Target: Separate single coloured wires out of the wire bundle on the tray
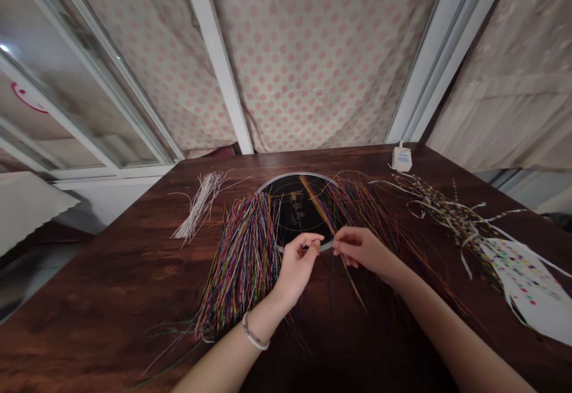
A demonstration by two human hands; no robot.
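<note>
My right hand (360,246) is closed around a thin bundle of coloured strands (318,203), which runs from the far part of a round black board (292,217) and out below my fingers. Beside it, my left hand (302,257) has thumb and fingertips pinched together over the near rim; anything between them is too small to make out. The board has a pale rim and gold markings. A thick spread of multicoloured strands (243,256) lies to the left, partly across the board. More orange and purple strands (370,205) fan out to the right, partly behind my right arm.
A bunch of white strands (203,205) lies at the left of the dark wooden table (147,256). On the right are a small white box (401,159), a tangle of dotted ribbons (440,202) and a white sheet with coloured dots (531,286). Curtained windows stand behind.
</note>
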